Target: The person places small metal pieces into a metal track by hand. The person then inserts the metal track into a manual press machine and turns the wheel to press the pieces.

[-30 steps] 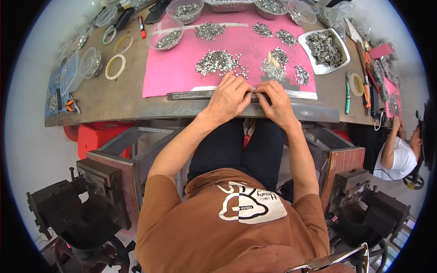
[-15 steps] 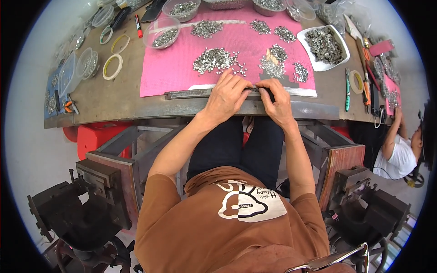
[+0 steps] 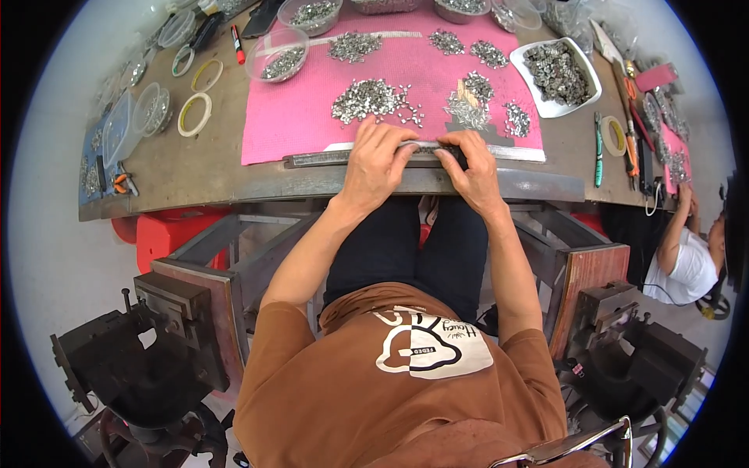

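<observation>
My left hand (image 3: 377, 162) and my right hand (image 3: 473, 173) are at the table's front edge, a short gap apart. Thumb and fingers of the left are pinched together over a long narrow metal bar (image 3: 320, 160); what they hold, if anything, is hidden. My right hand's fingers are closed around a small dark piece (image 3: 455, 154), too covered to name. Between the hands runs a thin greyish strip (image 3: 425, 150) along the bar. Just beyond my fingers, a large heap of small silvery metal pieces (image 3: 367, 101) lies on a pink mat (image 3: 292, 125).
Clear plastic tubs (image 3: 277, 58) of metal pieces stand at the back. A white dish (image 3: 573, 105) of darker pieces is at right, near a green pen (image 3: 598, 156) and a tape roll (image 3: 612, 136). More rolls (image 3: 193, 115) lie left. A co-worker (image 3: 683, 265) sits far right.
My left hand has shifted slightly left, away from my right hand. The gap between them is wider, and more of the strip shows there. My right hand has hardly moved.
</observation>
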Demonstrator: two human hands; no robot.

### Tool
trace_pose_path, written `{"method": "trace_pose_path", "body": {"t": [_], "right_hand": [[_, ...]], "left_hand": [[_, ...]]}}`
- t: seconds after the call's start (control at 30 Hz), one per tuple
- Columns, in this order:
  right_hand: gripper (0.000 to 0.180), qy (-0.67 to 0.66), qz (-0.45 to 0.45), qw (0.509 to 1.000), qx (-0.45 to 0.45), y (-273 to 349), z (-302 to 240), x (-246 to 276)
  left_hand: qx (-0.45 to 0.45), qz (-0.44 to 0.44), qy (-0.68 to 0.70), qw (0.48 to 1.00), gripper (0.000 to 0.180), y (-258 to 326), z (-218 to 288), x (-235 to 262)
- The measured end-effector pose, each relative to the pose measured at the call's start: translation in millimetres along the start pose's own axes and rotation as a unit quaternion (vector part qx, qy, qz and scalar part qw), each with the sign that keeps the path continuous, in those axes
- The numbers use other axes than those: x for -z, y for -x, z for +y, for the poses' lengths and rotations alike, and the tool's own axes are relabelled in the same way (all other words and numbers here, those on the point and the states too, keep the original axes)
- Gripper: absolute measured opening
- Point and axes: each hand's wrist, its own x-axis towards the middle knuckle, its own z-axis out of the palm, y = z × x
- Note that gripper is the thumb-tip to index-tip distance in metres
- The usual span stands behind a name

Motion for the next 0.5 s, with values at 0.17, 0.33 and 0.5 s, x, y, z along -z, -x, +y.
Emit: {"method": "trace_pose_path", "body": {"t": [0.17, 0.33, 0.5], "right_hand": [[0.024, 0.051, 0.011, 0.999, 0.012, 0.3, -0.1, -7.2], [0.025, 0.073, 0.012, 0.997, 0.002, -3.2, -8.0, -14.1], [0.026, 0.121, 0.003, 0.992, 0.019, -5.1, -9.2, -14.2]], "left_hand": [[0.023, 0.035, -0.082, 0.996, 0.020, 9.6, -1.0, 3.6], [0.033, 0.034, -0.110, 0.993, 0.025, 12.3, 0.4, 0.5], [0.088, 0.078, -0.127, 0.985, 0.011, 12.5, -18.2, 33.8]]}}
